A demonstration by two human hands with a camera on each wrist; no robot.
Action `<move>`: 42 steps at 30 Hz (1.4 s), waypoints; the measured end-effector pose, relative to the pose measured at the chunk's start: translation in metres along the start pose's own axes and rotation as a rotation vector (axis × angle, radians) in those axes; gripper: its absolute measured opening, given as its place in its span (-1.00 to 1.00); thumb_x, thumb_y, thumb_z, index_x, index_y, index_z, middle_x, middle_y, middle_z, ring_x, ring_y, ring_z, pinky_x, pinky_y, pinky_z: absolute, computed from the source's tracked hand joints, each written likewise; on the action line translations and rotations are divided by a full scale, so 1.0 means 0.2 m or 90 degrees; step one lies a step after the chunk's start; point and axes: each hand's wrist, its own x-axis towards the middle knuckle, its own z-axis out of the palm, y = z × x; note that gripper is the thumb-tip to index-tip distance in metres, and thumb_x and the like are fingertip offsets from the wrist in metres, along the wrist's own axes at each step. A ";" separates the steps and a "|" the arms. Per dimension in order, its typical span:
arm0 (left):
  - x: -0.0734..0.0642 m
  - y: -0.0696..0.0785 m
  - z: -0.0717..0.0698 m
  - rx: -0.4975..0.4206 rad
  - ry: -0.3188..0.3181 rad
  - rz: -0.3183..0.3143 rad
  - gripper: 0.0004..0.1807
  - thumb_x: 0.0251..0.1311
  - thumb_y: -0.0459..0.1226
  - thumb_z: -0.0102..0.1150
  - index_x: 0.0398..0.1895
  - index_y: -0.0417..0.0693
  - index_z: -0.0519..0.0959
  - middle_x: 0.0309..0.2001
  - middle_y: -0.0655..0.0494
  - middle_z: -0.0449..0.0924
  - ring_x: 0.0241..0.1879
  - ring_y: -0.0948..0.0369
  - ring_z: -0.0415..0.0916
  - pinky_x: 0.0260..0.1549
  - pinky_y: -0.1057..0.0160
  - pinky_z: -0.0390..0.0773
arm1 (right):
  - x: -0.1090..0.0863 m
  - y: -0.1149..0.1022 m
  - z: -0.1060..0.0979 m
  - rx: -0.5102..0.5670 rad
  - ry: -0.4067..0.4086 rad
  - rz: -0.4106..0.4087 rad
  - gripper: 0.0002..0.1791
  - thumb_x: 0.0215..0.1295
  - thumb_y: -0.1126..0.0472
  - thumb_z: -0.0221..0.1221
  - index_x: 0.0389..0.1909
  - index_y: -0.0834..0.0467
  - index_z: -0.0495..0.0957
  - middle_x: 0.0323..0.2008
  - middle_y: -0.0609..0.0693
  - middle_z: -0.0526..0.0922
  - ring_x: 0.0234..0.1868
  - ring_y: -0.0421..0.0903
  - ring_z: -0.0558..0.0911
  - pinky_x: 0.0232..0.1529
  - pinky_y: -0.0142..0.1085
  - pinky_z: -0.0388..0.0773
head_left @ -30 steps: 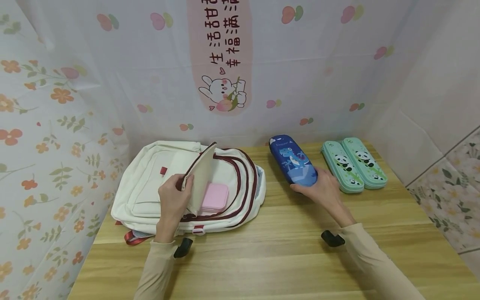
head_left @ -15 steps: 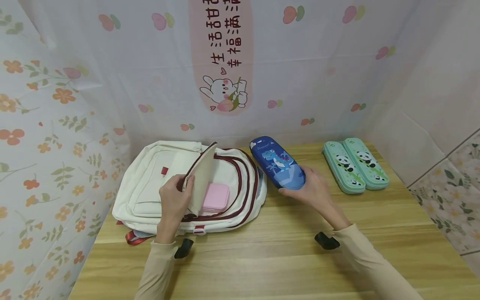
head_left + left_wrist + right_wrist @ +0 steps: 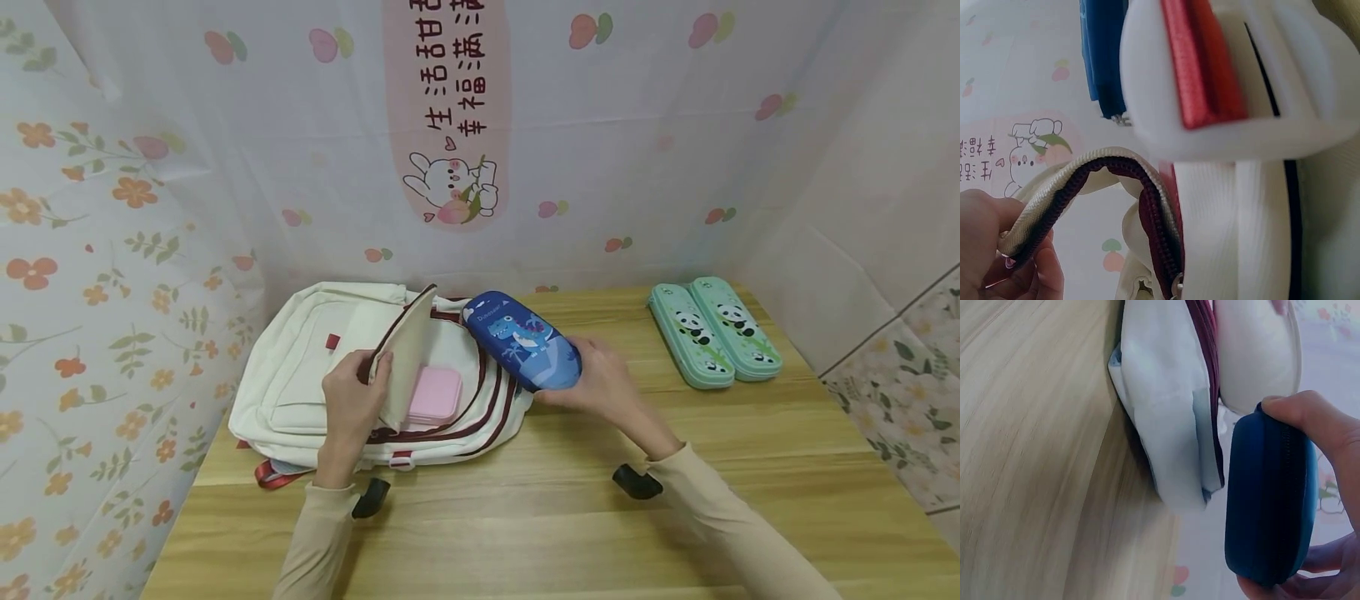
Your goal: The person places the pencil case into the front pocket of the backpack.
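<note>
A white backpack with dark red zippers lies on the wooden table, its front pocket unzipped. My left hand pinches the edge of the pocket flap and holds it raised; the left wrist view shows the zippered edge between thumb and fingers. Inside the pocket sits a pink square case. My right hand grips a blue dinosaur pencil case by its near end. Its far end overlaps the backpack's right side in the head view. In the right wrist view the zipped side of this pencil case faces the camera.
Two mint green panda pencil cases lie side by side at the table's back right. A printed curtain hangs behind the table, and a flowered one on the left. Bare wood shows in front of the backpack.
My right hand has carried the blue pencil case leftward, from the table's middle to over the backpack's right edge. My left hand keeps the flap raised in the same place.
</note>
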 end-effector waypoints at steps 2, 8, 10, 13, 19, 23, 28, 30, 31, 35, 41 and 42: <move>0.00 0.00 0.00 -0.002 0.005 0.002 -0.81 0.20 -0.34 0.37 -0.33 -0.37 0.69 -0.49 -0.18 0.66 -0.55 0.09 0.45 -0.48 0.51 0.26 | 0.00 -0.01 0.01 -0.003 -0.004 -0.009 0.13 -0.17 -0.24 0.55 0.34 0.36 0.39 0.21 0.37 0.52 0.12 0.28 0.54 0.09 0.17 0.56; -0.01 -0.01 0.00 -0.004 0.011 0.008 -0.82 0.19 -0.35 0.37 -0.32 -0.38 0.69 -0.46 -0.19 0.69 -0.54 0.06 0.50 -0.47 0.51 0.28 | 0.01 -0.03 0.04 0.001 -0.021 -0.032 0.13 -0.21 -0.26 0.56 0.33 0.33 0.42 0.18 0.32 0.55 0.09 0.23 0.57 0.07 0.12 0.60; 0.00 -0.01 0.00 -0.003 0.011 0.011 -0.82 0.19 -0.35 0.38 -0.32 -0.38 0.69 -0.45 -0.20 0.69 -0.54 0.05 0.51 -0.47 0.50 0.29 | 0.01 -0.04 0.04 0.003 -0.028 -0.046 0.12 -0.21 -0.26 0.56 0.32 0.31 0.43 0.17 0.30 0.56 0.09 0.21 0.58 0.07 0.12 0.60; 0.00 -0.01 0.01 -0.008 0.016 0.015 -0.83 0.18 -0.35 0.38 -0.33 -0.37 0.69 -0.47 -0.18 0.68 -0.55 0.09 0.50 -0.48 0.49 0.31 | 0.03 -0.05 0.04 0.000 -0.043 -0.073 0.11 -0.21 -0.27 0.55 0.32 0.30 0.44 0.17 0.27 0.57 0.10 0.20 0.58 0.08 0.12 0.60; 0.00 0.00 0.01 -0.028 0.035 0.036 -0.84 0.18 -0.37 0.37 -0.36 -0.37 0.69 -0.55 -0.16 0.64 -0.60 0.16 0.42 -0.53 0.50 0.30 | 0.09 -0.07 0.05 0.025 -0.081 -0.122 0.12 -0.21 -0.22 0.56 0.36 0.28 0.40 0.24 0.25 0.55 0.18 0.18 0.56 0.18 0.12 0.54; 0.00 0.00 0.02 -0.038 0.047 0.043 -0.86 0.17 -0.39 0.37 -0.37 -0.38 0.69 -0.57 -0.15 0.63 -0.62 0.18 0.40 -0.55 0.52 0.28 | 0.15 -0.08 0.06 0.059 -0.103 -0.120 0.12 -0.19 -0.16 0.57 0.38 0.31 0.35 0.26 0.26 0.52 0.21 0.19 0.53 0.22 0.12 0.51; 0.00 0.00 0.03 -0.040 0.042 0.042 -0.86 0.16 -0.39 0.38 -0.38 -0.38 0.69 -0.58 -0.15 0.62 -0.62 0.18 0.39 -0.56 0.51 0.28 | 0.22 -0.08 0.05 0.081 -0.136 -0.120 0.12 -0.16 -0.10 0.58 0.39 0.35 0.32 0.27 0.31 0.50 0.22 0.23 0.52 0.23 0.14 0.50; 0.01 0.00 0.03 -0.040 0.040 0.043 -0.86 0.17 -0.39 0.37 -0.37 -0.38 0.69 -0.58 -0.14 0.62 -0.62 0.18 0.39 -0.55 0.50 0.29 | 0.25 -0.08 0.05 0.084 -0.153 -0.128 0.11 -0.16 -0.07 0.58 0.39 0.35 0.31 0.27 0.31 0.50 0.22 0.23 0.52 0.23 0.14 0.50; 0.01 0.00 0.03 -0.041 0.039 0.044 -0.86 0.17 -0.38 0.37 -0.37 -0.37 0.69 -0.58 -0.15 0.62 -0.61 0.18 0.39 -0.55 0.50 0.29 | 0.27 -0.08 0.04 0.082 -0.161 -0.131 0.11 -0.15 -0.06 0.58 0.40 0.34 0.31 0.27 0.31 0.49 0.23 0.24 0.51 0.23 0.15 0.49; 0.01 -0.01 0.03 -0.043 0.042 0.045 -0.86 0.17 -0.38 0.38 -0.37 -0.36 0.69 -0.58 -0.14 0.62 -0.61 0.18 0.39 -0.55 0.51 0.29 | 0.33 -0.09 0.03 0.051 -0.189 -0.127 0.11 -0.16 -0.07 0.58 0.42 0.30 0.33 0.26 0.32 0.45 0.22 0.24 0.48 0.24 0.16 0.47; 0.00 0.00 0.03 -0.047 0.052 0.050 -0.87 0.15 -0.38 0.39 -0.38 -0.35 0.70 -0.57 -0.13 0.63 -0.61 0.18 0.40 -0.54 0.51 0.29 | 0.39 -0.11 0.05 0.018 -0.196 -0.131 0.12 -0.13 -0.04 0.58 0.42 0.34 0.30 0.33 0.35 0.40 0.30 0.28 0.41 0.32 0.19 0.39; 0.01 0.00 0.03 -0.048 0.052 0.051 -0.86 0.15 -0.37 0.39 -0.38 -0.35 0.71 -0.57 -0.13 0.64 -0.61 0.18 0.40 -0.54 0.51 0.29 | 0.40 -0.12 0.05 0.016 -0.193 -0.135 0.11 -0.13 -0.03 0.58 0.42 0.36 0.29 0.33 0.35 0.41 0.32 0.29 0.41 0.33 0.20 0.38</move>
